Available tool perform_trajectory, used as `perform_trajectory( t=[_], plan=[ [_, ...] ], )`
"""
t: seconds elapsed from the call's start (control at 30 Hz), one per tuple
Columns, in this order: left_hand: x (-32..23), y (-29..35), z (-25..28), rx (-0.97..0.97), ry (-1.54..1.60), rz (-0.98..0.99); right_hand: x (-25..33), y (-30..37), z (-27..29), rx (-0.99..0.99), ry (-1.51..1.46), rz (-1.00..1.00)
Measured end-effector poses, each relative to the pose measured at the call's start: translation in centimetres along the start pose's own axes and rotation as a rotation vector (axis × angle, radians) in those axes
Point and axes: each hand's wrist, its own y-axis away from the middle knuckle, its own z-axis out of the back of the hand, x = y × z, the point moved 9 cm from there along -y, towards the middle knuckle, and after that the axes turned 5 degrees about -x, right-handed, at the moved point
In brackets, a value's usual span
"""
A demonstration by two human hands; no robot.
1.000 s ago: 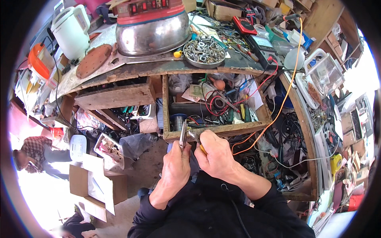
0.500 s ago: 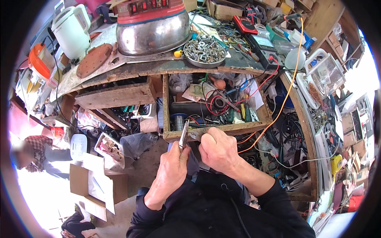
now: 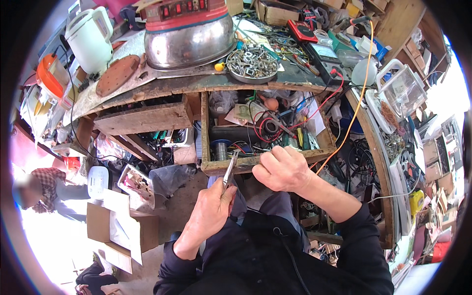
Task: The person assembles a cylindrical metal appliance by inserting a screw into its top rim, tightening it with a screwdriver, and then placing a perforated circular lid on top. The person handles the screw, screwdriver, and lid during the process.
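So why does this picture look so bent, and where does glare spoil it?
In the head view, the wide fisheye lens bows the bench edge and leaves dark corners; also in the head view, glare bleaches the lower left and right rim, the steel vessel shows bright reflections, and the person at left has a blurred head, while the left hand looks clear.
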Motion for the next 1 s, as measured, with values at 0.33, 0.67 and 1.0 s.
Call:
perform_trajectory(
  t=[0.33, 0.67, 1.0],
  plan=[
    [-0.8, -0.9, 0.8, -0.169, -0.090, -0.068, -3.0, 1.2, -1.3, -0.028, -0.241, -0.431],
    [-1.5, -0.6, 0.4, -0.265, -0.354, -0.254, 1.2, 5.7, -8.3, 0.131, -2.102, -1.631],
    [-2.2, -0.4, 0.1, -0.342, -0.522, -0.471, 2.4, 4.3, -7.7, 0.179, -2.242, -1.706]
  ],
)
